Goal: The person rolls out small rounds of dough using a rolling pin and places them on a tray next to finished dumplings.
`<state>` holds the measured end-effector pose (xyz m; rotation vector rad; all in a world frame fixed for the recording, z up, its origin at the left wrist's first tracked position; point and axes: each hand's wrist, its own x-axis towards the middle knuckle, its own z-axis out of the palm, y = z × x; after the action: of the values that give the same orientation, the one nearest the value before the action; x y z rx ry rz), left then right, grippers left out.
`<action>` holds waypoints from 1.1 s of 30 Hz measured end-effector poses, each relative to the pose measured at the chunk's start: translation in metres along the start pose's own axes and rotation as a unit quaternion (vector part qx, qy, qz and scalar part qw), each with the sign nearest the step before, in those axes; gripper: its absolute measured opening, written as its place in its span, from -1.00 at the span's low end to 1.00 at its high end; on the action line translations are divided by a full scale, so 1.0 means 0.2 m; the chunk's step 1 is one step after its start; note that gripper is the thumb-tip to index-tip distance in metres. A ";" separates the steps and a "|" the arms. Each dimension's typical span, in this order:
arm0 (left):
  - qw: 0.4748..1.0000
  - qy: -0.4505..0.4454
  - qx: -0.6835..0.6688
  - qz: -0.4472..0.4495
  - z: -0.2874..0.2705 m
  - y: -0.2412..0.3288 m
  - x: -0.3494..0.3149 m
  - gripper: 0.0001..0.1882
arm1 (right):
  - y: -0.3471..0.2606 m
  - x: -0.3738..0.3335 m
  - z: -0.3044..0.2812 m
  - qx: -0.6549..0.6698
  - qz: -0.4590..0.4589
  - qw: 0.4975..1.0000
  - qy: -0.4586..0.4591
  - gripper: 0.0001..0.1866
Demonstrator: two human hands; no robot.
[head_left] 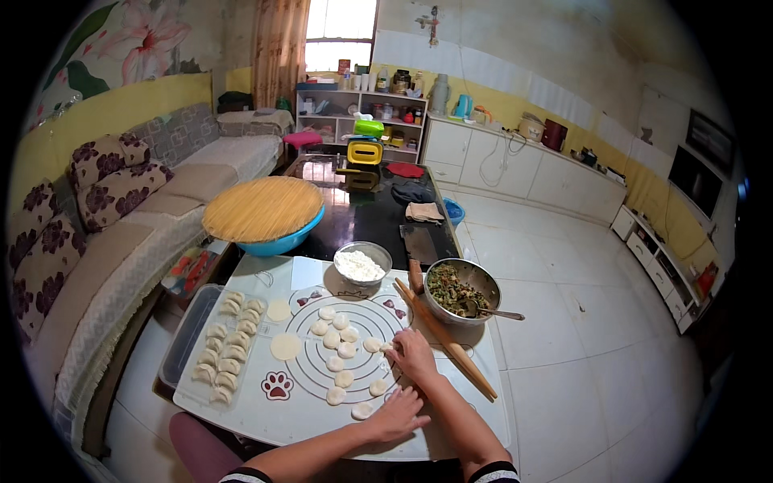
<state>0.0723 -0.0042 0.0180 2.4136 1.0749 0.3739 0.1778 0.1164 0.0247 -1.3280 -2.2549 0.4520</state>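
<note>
On the white ringed pastry mat (278, 419), several small dough rounds (331, 340) lie loosely spread in the middle. My right hand (413, 354) reaches in from the right, its fingers closed on a dough piece (386, 347). Nearer to me, my left hand (398, 414) lies low over the mat with fingers stretched and apart, beside a flattened dough round (362, 410). Two thin rolled wrappers (285, 347) are at the left of the rounds. Folded dumplings (233, 352) stand in rows on a clear tray (187, 400). A long wooden rolling pin (451, 344) lies diagonally at the right.
A metal bowl of chopped filling (452, 288) holds a spoon (499, 312). Flour fills a smaller bowl (360, 264). A cleaver (417, 246) lies behind. A round woven lid (263, 209) covers a blue basin (278, 244). The sofa (173, 190) runs along the left.
</note>
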 end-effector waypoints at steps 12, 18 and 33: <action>0.575 0.279 -0.752 -0.162 -0.19 -0.03 -0.17 -0.24 | -0.65 -0.64 0.16 0.494 0.037 0.867 0.059 -0.46; 0.652 0.265 -0.695 -0.149 -0.16 0.16 -0.42 -0.31 | -0.70 -0.46 0.16 0.348 -0.032 0.922 0.168 -0.37; 0.588 0.244 -0.765 -0.095 -0.08 0.10 -0.42 -0.29 | -0.85 -0.64 0.21 0.325 -0.110 0.923 0.176 -0.37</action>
<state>0.0223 -0.0741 0.0365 0.5885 0.5887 1.2611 0.0856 -0.0780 0.0457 -0.7308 -1.7043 0.7324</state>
